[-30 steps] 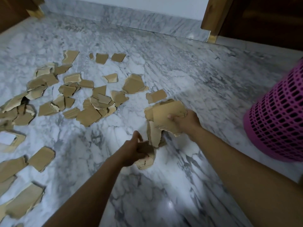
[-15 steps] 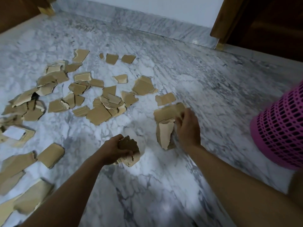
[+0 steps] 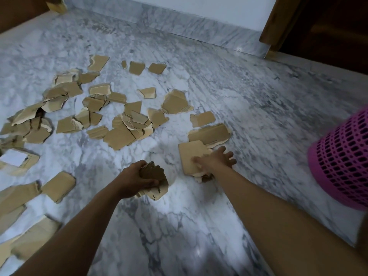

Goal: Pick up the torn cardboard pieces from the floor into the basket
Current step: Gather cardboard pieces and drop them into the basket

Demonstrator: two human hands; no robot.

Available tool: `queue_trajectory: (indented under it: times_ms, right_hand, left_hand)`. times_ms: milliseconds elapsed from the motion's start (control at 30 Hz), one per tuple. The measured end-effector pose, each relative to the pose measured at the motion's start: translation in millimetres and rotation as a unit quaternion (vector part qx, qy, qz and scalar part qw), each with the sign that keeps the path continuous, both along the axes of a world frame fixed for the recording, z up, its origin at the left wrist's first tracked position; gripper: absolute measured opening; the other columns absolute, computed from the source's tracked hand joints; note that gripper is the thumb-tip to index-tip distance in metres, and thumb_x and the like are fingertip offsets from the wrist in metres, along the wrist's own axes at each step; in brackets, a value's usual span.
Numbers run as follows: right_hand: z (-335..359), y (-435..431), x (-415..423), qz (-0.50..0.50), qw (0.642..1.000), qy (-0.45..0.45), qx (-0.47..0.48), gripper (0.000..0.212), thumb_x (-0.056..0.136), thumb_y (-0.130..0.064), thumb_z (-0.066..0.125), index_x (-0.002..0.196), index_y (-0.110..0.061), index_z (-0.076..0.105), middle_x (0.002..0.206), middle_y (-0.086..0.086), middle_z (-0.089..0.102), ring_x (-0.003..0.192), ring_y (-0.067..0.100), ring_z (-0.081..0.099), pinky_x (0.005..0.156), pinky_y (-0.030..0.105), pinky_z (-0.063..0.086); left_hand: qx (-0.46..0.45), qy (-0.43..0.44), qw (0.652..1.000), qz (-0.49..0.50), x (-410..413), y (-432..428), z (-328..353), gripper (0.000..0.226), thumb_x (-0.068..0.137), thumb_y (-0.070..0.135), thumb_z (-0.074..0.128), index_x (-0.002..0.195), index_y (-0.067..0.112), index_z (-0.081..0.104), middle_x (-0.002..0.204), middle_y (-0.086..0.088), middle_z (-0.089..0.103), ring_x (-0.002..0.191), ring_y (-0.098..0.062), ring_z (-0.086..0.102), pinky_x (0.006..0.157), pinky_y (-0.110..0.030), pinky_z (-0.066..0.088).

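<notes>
- Head view, looking down on a grey-veined marble floor (image 3: 258, 108) — both bare arms reach out over it.
- The left hand (image 3: 135, 179) is curled tight round a wad of scraps (image 3: 156, 181), with the fingers wrapped over the top. The wad sits in shadow, so its pieces cannot be counted. Whether its lower edge touches the floor is hard to tell.
- The right hand (image 3: 216, 161) lies on a square cardboard piece (image 3: 190, 156), fingers splayed and fairly straight past its right edge, thumb flat across its face. The hand is blurred, and whether any fingertip hooks under the edge is hidden.
- Ragged bits (image 3: 205, 177) poke out beneath that piece, mostly covered by the wrist.
- Just beyond, meeting its far edge, lies a wider torn piece (image 3: 209, 134), with a smaller piece (image 3: 202, 118) close behind that.
- The main scatter of torn cardboard pieces (image 3: 119, 124) spreads over the floor to the left, many overlapping. Those at the left edge are cut off by the frame, and one carries a white label (image 3: 15, 158).
- The pink basket (image 3: 342, 156), perforated plastic, stands at the right edge, well apart from the scatter. Only its side wall shows — the rim and the inside are out of frame.
- At the back runs a marble skirting (image 3: 179, 22), with a wooden door frame (image 3: 276, 22) to the right and darkness behind it.
</notes>
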State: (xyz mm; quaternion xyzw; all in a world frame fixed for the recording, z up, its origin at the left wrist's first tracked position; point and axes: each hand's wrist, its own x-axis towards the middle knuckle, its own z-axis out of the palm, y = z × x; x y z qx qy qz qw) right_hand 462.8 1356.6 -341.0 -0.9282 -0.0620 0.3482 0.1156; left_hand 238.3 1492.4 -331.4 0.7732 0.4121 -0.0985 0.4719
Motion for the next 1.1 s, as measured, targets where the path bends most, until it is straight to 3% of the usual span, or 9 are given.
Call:
queue_trajectory:
  times_ms: [167,233,333,467,600,833,900,1000,1100]
  right_hand:
    - [-7.7,3.5,-2.8,-0.019,0.999,0.002,0.034,0.106,0.056,-0.046,0.095,0.137,-0.013,0.033,0.135,0.012,0.050,0.121,0.034,0.051,0.092,0.045,0.049]
    - [-5.4,2.8,-0.9,-0.027,0.998,0.026,0.044,0.095,0.051,-0.042,0.098,0.126,-0.010,0.049,0.123,0.011,0.063,0.098,0.028,0.064,0.075,0.037,0.057]
    - [-0.3,-1.7,-1.6,-0.021,0.998,0.036,0.051,0.079,0.051,-0.040,0.099,0.113,-0.012,0.060,0.110,0.008,0.069,0.074,0.020,0.059,0.054,0.029,0.053]
    - [0.9,-1.1,-6.1,0.003,0.998,0.014,0.053,0.074,0.051,-0.041,0.099,0.109,-0.014,0.062,0.108,0.006,0.068,0.096,0.024,0.068,0.064,0.030,0.053]
    - [-0.9,-3.5,-3.6,0.015,0.997,0.021,0.077,0.064,0.055,-0.041,0.097,0.103,-0.016,0.062,0.108,0.005,0.069,0.088,0.023,0.064,0.057,0.027,0.046]
    - [-19.4,-10.4,-1.7,0.034,0.991,0.043,0.125,0.097,0.053,-0.052,0.088,0.138,-0.020,0.053,0.117,0.005,0.068,0.101,0.025,0.067,0.070,0.031,0.056]
    - [-22.1,-6.3,-1.9,0.063,0.988,0.030,0.137,0.092,0.058,-0.046,0.089,0.138,-0.020,0.052,0.121,0.006,0.066,0.107,0.028,0.066,0.081,0.037,0.059]
    - [-22.9,-4.1,-3.7,0.085,0.980,0.055,0.169,0.100,0.067,-0.030,0.091,0.150,-0.021,0.036,0.141,0.009,0.055,0.123,0.034,0.058,0.089,0.047,0.058]
    - [-30.1,-4.6,-0.7,0.093,0.975,0.082,0.187,0.105,0.074,-0.025,0.088,0.156,-0.019,0.023,0.152,0.009,0.043,0.131,0.036,0.050,0.089,0.048,0.058]
  left_hand:
    - [-0.011,-0.004,1.000,-0.008,6.3,-7.3,0.0,0.038,0.074,0.032,0.085,0.100,0.021,0.061,0.093,-0.002,0.070,0.081,-0.017,0.067,0.067,-0.028,0.050]
    - [-0.011,-0.002,1.000,-0.010,7.8,-7.4,-0.2,0.038,0.074,0.032,0.085,0.101,0.020,0.060,0.093,-0.001,0.069,0.082,-0.016,0.065,0.065,-0.026,0.048]
    - [-0.012,-0.004,1.000,-0.008,9.1,-9.6,-0.6,0.038,0.074,0.030,0.085,0.101,0.019,0.060,0.092,-0.001,0.067,0.078,-0.015,0.063,0.061,-0.024,0.044]
    - [-0.016,0.003,1.000,-0.003,9.8,-7.4,-3.9,0.039,0.075,0.028,0.085,0.103,0.017,0.060,0.095,-0.003,0.068,0.082,-0.017,0.064,0.063,-0.024,0.045]
    - [-0.007,0.004,1.000,-0.002,13.5,-8.2,-3.3,0.035,0.076,0.027,0.083,0.101,0.017,0.061,0.094,-0.004,0.067,0.082,-0.017,0.063,0.064,-0.026,0.045]
    - [0.030,0.005,1.000,0.005,34.2,-5.8,5.7,0.032,0.073,0.021,0.086,0.096,0.016,0.064,0.089,-0.007,0.070,0.075,-0.018,0.066,0.058,-0.023,0.049]
    - [0.030,0.014,0.999,0.006,41.6,-5.4,9.2,0.033,0.073,0.020,0.086,0.097,0.015,0.065,0.088,-0.007,0.070,0.072,-0.016,0.066,0.054,-0.018,0.046]
    - [0.059,0.034,0.998,-0.017,51.9,-5.7,9.2,0.035,0.072,0.024,0.086,0.099,0.015,0.065,0.090,-0.007,0.070,0.079,-0.022,0.066,0.063,-0.027,0.049]
    - [0.087,0.054,0.994,-0.025,58.8,-8.8,5.0,0.034,0.073,0.026,0.085,0.098,0.017,0.064,0.092,-0.007,0.068,0.085,-0.024,0.064,0.071,-0.032,0.051]
